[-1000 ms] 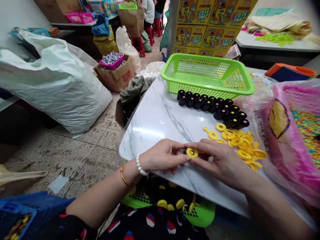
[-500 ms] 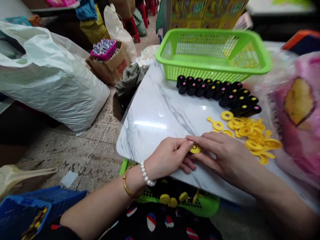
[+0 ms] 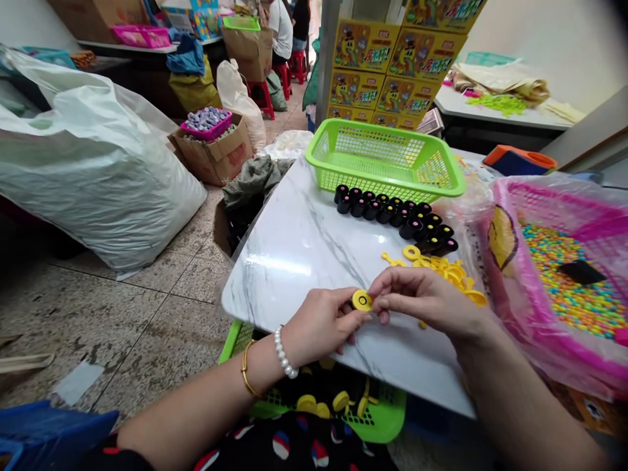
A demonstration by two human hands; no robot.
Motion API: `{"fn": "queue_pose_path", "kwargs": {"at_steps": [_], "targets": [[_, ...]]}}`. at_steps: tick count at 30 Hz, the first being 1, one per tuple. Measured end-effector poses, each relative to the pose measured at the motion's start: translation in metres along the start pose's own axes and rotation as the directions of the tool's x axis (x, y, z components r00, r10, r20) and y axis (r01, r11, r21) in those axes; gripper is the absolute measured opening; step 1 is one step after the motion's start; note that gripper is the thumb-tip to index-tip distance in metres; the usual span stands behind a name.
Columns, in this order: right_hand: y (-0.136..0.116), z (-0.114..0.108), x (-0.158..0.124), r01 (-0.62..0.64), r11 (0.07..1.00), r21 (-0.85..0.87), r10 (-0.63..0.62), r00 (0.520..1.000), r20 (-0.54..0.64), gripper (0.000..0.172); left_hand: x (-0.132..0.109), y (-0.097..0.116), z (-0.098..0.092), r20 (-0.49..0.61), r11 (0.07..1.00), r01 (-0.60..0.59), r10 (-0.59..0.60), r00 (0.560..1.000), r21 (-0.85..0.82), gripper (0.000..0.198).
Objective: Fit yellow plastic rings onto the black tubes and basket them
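Note:
Between my two hands is a round yellow cap with a dark ring at its centre, above the table's near part. My left hand grips it from the left, thumb and fingers closed round it; something dark shows just behind its edge, mostly hidden. My right hand pinches the cap's right edge with thumb and fingertips. Beyond the right hand lies a pile of yellow ring-shaped pieces with short stems, partly covered by that hand. Several small black cups with pink or yellow dots stand in rows farther back.
A green basket stands behind the cups on the marble-look table. To the right, a pink basket lined with plastic holds colourful beads. Below the near edge is another green basket with yellow-capped black pieces. A white sack stands left.
The view has tilted up and turned right, bringing the bead basket into sight. My right hand has gone from lying flat over the cap to pinching its edge; the cap's face shows more.

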State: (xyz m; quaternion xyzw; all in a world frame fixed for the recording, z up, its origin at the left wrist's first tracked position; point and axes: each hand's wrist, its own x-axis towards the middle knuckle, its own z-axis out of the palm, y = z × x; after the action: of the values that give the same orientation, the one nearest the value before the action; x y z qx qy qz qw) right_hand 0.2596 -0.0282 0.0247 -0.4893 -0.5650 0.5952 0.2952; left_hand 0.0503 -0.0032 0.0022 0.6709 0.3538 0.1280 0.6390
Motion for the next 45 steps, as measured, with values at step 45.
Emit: {"fn": "queue_pose_path", "kwargs": {"at_steps": [45], "targets": [[0.01, 0.007, 0.008, -0.07, 0.996, 0.05, 0.057, 0.972, 0.227, 0.023, -0.006, -0.006, 0.009, -0.093, 0.886, -0.226, 0.286, 0.954, 0.404, 0.012]]}}
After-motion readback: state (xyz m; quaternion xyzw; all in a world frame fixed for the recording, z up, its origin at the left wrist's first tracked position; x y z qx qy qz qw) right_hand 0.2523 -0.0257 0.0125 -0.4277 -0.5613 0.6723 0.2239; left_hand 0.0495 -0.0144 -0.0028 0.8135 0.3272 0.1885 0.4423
